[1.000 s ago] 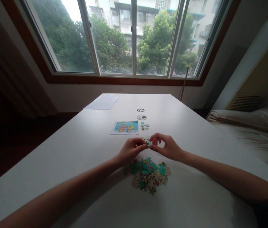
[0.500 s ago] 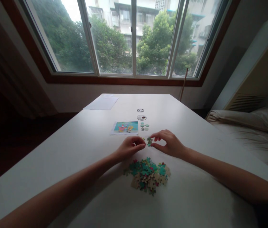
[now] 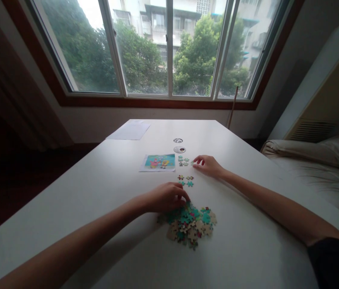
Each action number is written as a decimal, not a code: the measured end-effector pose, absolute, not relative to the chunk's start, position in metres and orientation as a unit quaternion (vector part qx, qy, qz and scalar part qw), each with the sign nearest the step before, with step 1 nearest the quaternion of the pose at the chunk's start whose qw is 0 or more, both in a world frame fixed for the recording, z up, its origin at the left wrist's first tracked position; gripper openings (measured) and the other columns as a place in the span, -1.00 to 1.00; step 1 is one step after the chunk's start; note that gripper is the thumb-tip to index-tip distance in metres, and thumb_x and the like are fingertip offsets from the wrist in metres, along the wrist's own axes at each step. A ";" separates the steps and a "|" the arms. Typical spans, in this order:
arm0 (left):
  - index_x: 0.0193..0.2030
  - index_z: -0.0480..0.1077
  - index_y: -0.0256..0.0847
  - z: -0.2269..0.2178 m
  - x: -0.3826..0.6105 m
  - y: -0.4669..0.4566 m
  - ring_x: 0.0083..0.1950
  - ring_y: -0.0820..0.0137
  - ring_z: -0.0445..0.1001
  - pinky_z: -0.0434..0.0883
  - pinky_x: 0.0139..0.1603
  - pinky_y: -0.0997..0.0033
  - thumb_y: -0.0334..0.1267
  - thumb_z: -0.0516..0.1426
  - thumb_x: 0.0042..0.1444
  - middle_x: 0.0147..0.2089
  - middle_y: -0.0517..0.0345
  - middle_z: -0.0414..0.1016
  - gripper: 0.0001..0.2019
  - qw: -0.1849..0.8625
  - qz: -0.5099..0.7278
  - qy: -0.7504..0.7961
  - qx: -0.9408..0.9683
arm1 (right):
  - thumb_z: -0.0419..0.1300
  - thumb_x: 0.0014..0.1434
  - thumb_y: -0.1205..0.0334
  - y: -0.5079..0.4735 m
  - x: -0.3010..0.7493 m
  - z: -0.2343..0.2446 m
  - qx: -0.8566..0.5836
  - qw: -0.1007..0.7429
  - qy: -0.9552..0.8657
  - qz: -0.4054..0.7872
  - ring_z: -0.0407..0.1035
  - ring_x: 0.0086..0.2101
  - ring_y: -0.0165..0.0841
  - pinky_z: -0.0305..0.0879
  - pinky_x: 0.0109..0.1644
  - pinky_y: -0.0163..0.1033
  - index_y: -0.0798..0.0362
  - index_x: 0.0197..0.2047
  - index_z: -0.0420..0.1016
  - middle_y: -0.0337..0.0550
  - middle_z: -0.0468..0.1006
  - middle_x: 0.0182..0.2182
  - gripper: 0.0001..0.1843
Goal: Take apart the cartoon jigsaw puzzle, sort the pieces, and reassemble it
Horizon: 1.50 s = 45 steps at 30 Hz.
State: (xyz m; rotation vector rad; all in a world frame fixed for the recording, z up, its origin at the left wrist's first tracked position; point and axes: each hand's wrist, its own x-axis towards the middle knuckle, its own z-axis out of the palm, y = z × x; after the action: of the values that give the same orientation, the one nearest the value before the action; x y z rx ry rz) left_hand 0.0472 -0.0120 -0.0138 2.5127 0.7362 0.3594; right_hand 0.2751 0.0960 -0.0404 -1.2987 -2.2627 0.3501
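Note:
A loose pile of jigsaw puzzle pieces (image 3: pixel 191 228), teal, tan and red, lies on the white table (image 3: pixel 235 249). Over its far left edge, my left hand (image 3: pixel 167 197) has its fingers curled down onto the pieces; what lies under its fingertips is hidden. Farther off, my right hand (image 3: pixel 208 165) pinches a small greenish puzzle piece (image 3: pixel 192 163) at the right side of a little group of pieces (image 3: pixel 183 161). Between the hands, several separate pieces (image 3: pixel 189 184) lie in a small cluster.
Left of the small group lies a colourful cartoon picture sheet (image 3: pixel 159 162). Two round discs (image 3: pixel 179 149) sit beyond the pieces. White paper (image 3: pixel 128 131) lies at the table's far left corner, below a wide window (image 3: pixel 169 52). A sofa (image 3: pixel 322 164) stands at the right.
My right hand has moved away from me with a piece, to the far group. My left hand has come back toward me onto the pile. The near cluster is now uncovered.

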 end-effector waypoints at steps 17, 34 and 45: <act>-0.20 0.43 -0.20 -0.008 0.057 -0.018 -0.44 0.49 0.29 0.24 -0.41 0.55 -0.38 0.10 0.00 -0.37 0.16 0.34 -0.80 0.241 0.106 0.327 0.908 | 0.20 -0.06 0.11 0.118 0.271 -0.042 -0.477 0.221 -0.840 0.135 0.28 -0.47 -0.45 0.17 -0.36 -0.36 0.07 -0.27 0.54 -0.19 0.48 -0.43 -0.71; -0.38 0.33 -0.32 -0.016 0.053 -0.010 -0.53 0.59 0.19 0.18 -0.55 0.63 -0.23 0.12 0.03 -0.50 0.27 0.27 -0.84 0.433 0.217 0.317 0.815 | 0.11 0.08 0.05 -0.006 0.265 -0.013 -0.307 0.199 -0.860 0.355 0.17 -0.53 -0.52 0.09 -0.45 -0.39 0.16 -0.39 0.49 -0.24 0.42 -0.55 -0.69; -0.31 0.46 -0.28 -0.014 0.055 -0.016 -0.48 0.55 0.22 0.20 -0.47 0.58 -0.20 0.15 0.02 -0.44 0.19 0.43 -0.81 0.392 0.201 0.314 0.841 | 0.13 0.04 -0.02 0.001 0.269 -0.014 -0.375 0.249 -0.813 0.369 0.12 -0.57 -0.53 0.04 -0.49 -0.38 0.17 -0.50 0.45 -0.28 0.35 -0.63 -0.63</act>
State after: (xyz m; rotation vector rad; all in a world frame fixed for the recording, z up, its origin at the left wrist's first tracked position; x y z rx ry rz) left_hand 0.0548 -0.0158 -0.0138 2.1356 0.7977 0.5108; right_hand 0.2691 0.0015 -0.0139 -1.0222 -2.2158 1.0051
